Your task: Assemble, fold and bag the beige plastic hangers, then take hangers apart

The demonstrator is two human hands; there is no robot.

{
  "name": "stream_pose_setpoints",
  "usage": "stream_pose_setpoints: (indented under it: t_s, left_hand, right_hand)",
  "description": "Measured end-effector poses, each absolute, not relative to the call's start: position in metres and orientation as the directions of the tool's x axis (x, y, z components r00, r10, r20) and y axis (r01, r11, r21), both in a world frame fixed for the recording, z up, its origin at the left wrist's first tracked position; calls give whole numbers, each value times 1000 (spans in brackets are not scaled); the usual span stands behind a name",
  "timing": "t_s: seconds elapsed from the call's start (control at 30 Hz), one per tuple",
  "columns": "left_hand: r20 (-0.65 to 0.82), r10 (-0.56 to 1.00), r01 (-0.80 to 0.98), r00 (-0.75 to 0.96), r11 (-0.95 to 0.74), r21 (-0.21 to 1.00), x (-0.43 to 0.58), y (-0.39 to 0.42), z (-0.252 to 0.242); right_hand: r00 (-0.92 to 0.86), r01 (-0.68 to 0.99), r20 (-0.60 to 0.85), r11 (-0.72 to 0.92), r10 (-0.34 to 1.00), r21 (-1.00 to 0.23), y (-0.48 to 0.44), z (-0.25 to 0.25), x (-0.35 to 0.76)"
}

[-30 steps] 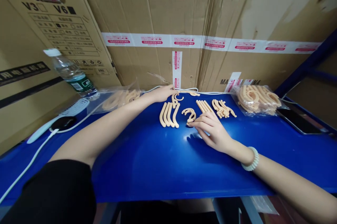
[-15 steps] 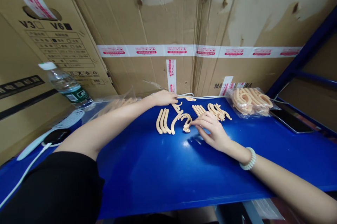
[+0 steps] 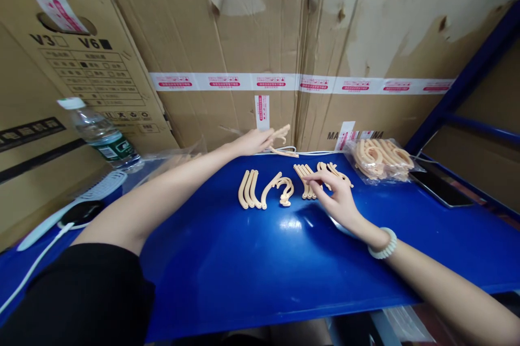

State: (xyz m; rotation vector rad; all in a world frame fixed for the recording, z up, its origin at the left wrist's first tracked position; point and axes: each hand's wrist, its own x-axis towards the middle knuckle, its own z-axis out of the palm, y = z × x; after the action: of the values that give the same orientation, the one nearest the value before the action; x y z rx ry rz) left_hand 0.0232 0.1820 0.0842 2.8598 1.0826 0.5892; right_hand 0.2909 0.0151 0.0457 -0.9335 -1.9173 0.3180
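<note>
My left hand [image 3: 254, 142] is closed on a beige plastic hanger part [image 3: 281, 132], raised at the back of the blue table with its end and a small hook showing past the fingertips. Under it lies another slim beige hanger part [image 3: 283, 152]. My right hand [image 3: 331, 191] hovers, fingers loosely bent and apart, over a row of straight beige arms [image 3: 304, 181], with nothing visible in it. Left of it are hook pieces [image 3: 286, 189] and a row of curved arms [image 3: 250, 189]. Behind the right hand, more beige hooks [image 3: 340, 171] are partly hidden.
A clear bag of beige parts [image 3: 382, 159] and a dark phone [image 3: 441, 186] lie at the right. On the left are a water bottle [image 3: 103, 135], a pale blue brush [image 3: 101, 184] and a black charger [image 3: 81, 212]. Cardboard boxes [image 3: 227, 26] wall the back.
My left hand has lifted a hanger part off the table. My right hand has moved away from the hook pieces to the right, over the straight arms.
</note>
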Motion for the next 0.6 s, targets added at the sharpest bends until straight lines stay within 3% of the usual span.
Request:
stream_pose_setpoints:
  t_s: [0.2,0.27,0.37,0.43,0.5,0.6]
  left_hand:
    - [548,707,639,448,-682,356,20,160,115]
    - [614,736,496,286,-662,562,23,145,122]
    - [552,825,187,119,-565,804,33,108,123]
    - [469,877,43,102,-475,879,42,78,115]
    - [384,913,17,139,-390,921,50,47,101]
    - [361,871,240,332,-449,861,62,12,83]
  right_hand:
    - [-174,295,422,456,890,-840,13,46,287]
    - [-201,189,337,374,920,-908,12,48,285]
    - [-261,6,178,186,949,-983,9,51,280]
    - [-273,-132,73,38,959,-990,5,55,277]
    - [-257,-236,33,-30,966,-971,0,57,274]
    - [-235,-243,83,24,969,-970,-9,58,269]
